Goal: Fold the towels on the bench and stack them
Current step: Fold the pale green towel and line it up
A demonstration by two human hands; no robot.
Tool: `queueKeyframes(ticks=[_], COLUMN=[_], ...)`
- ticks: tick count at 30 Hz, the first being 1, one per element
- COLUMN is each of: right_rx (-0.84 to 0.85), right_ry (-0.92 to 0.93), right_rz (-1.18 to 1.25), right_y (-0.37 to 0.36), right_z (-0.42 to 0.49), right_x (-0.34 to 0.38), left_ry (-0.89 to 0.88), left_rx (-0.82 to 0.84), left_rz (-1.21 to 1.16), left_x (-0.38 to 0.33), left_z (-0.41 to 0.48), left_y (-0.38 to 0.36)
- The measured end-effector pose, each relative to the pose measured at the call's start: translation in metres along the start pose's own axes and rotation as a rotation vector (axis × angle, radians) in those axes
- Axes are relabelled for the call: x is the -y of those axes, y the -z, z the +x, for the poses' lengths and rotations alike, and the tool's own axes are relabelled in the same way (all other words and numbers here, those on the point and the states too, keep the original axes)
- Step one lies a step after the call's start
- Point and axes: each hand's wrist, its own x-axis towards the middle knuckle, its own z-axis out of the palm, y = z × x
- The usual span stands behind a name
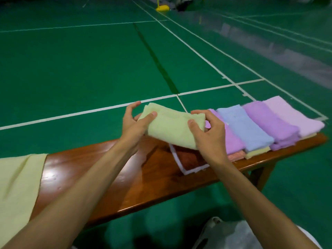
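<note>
Pinching folded yellow towel point(170, 126) with left hand point(133, 126) and right hand point(210, 133), one per end, keeping folds tight; held above bench point(125, 177), probably bound for stacks point(260, 126) at two o'clock.

One view only, from a wide-angle camera worn on the person's head. It looks forward and down across the wooden bench point(111, 177) from its near side. The bench runs slantwise from lower left to the right edge. The left hand point(133, 123) and right hand point(210, 133), holding the folded pale-yellow towel point(170, 126), sit mid-frame, close to the lens. Beyond, the view reaches across the green court floor point(71, 69) to a yellow post base point(162, 8) at the top edge.
</note>
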Motion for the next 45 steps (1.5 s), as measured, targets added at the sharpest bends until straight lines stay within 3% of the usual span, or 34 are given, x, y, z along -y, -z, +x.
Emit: queueKeyframes(ticks=[16,20,26,30,32,35,37,40,45], right_rx=[-0.546,-0.715,-0.813,-0.755,-0.725,-0.491,-0.305,-0.201,-0.163], right_ry=[-0.149,-0.178,-0.276,-0.316,-0.226,0.002,0.02,-0.071,-0.169], right_rz=[-0.069,-0.112,-0.239,-0.653,-0.798,-0.921,-0.969,-0.905,-0.861], right_y=[0.229,0.266,0.294,0.29,0.288,0.292,0.299,0.307,0.312], right_z=[0.131,0.156,0.172,0.163,0.163,0.167,0.167,0.16,0.161], right_x=[-0.073,-0.089,-0.133,-0.162,-0.163,-0.162,-0.169,-0.177,-0.179], left_ry=[0.008,0.024,-0.135,-0.294,-0.415,-0.819,-0.973,-0.849,-0.754], left_rx=[0.386,0.484,0.533,0.491,0.444,0.466,0.629,0.857,0.9], left_rz=[0.133,0.152,0.316,0.594,0.707,0.926,1.036,1.138,1.188], left_x=[0.05,0.059,0.101,0.124,0.118,0.107,0.109,0.13,0.124], left_z=[0.089,0.101,0.115,0.115,0.11,0.1,0.094,0.09,0.086], left_y=[-0.344,-0.408,-0.464,-0.469,-0.47,-0.466,-0.459,-0.441,-0.439])
